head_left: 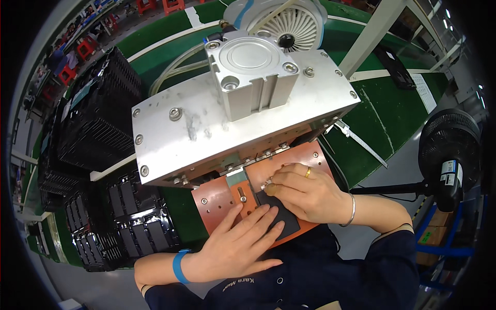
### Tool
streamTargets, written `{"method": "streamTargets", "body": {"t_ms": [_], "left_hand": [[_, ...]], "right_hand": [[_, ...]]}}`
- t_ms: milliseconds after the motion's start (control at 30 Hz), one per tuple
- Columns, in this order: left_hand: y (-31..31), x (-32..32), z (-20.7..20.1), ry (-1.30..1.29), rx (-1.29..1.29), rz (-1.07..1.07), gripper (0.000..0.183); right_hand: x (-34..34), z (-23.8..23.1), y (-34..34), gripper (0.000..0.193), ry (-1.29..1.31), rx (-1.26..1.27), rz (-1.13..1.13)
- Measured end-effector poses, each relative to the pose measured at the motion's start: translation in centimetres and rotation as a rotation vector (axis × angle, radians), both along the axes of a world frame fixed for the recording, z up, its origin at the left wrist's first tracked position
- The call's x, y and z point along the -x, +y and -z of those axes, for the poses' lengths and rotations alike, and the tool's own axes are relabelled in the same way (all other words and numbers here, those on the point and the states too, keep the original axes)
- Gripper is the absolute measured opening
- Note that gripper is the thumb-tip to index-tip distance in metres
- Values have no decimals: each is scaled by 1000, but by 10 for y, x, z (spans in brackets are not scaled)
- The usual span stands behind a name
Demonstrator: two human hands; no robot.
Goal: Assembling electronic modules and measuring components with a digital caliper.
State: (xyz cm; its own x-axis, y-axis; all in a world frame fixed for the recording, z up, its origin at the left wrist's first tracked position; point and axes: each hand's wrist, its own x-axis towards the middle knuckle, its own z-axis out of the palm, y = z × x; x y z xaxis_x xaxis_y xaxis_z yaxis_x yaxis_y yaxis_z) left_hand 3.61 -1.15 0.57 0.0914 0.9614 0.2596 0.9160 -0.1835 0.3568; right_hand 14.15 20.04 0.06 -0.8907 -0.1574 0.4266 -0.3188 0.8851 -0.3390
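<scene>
A dark grey rectangular panel lies on the reddish-brown base plate of a bench press, partly covered by my hands. Stretched-out fingers of my left hand, with a blue band at its wrist, rest on the panel's left side. My right hand is at the panel's far right edge, its thumb and fingertips pinched together. A tan covering shows on one fingertip there; whatever the pinch holds is hidden. Beside the panel, an orange block with a slot and a screw is fixed to the plate.
Just beyond my hands stands the silver press head with its cylinder. Black trays with dark panels stand at left, near tall tray stacks. A caliper, a black fan and a white fan surround the press.
</scene>
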Motion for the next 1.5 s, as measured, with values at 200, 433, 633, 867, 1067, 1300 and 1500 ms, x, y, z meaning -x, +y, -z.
{"method": "streamTargets", "body": {"t_ms": [200,433,633,867,1067,1300,1500], "left_hand": [[0,0,2,45,26,5,62],[-2,0,3,59,38,-14,61],[0,0,3,65,40,-12,60],[-2,1,0,30,67,-7,60],[-4,8,-3,21,93,-13,69],[6,27,-5,-7,142,-103,81],[8,33,0,-68,164,-120,84]], "right_hand": [[2,4,0,29,-17,-37,10],[2,2,2,28,17,-23,52],[2,5,2,27,-63,2,11],[-11,-4,4,30,37,19,126],[-49,-10,-6,37,-206,126,-29],[-21,-2,3,37,-84,71,-20],[-9,0,7,37,-49,37,-22]]}}
